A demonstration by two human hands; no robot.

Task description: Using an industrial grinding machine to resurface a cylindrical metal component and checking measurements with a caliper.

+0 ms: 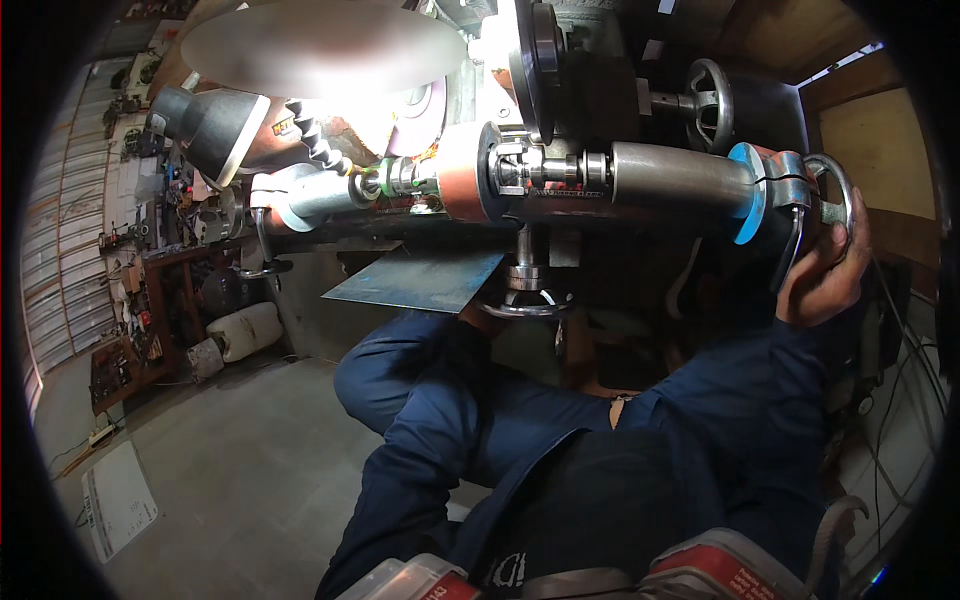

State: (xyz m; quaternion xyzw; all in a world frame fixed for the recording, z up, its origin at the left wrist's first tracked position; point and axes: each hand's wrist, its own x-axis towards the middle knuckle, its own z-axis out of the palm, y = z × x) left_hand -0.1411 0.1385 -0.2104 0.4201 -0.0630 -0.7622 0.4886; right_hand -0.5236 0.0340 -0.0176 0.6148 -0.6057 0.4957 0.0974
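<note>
steel handwheel (846, 188) meets the right hand (828, 275), whose fingers curl on its rim; leftward of that hand runs the long axis of the cylinder (685, 178). left hand (482, 320), farther off, mostly hidden: grip cannot be told.

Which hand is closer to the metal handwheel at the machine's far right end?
Right. The right hand grasps the handwheel by its rim; the left hand, mostly hidden, is well off to the left, just below the flat metal plate.
</note>
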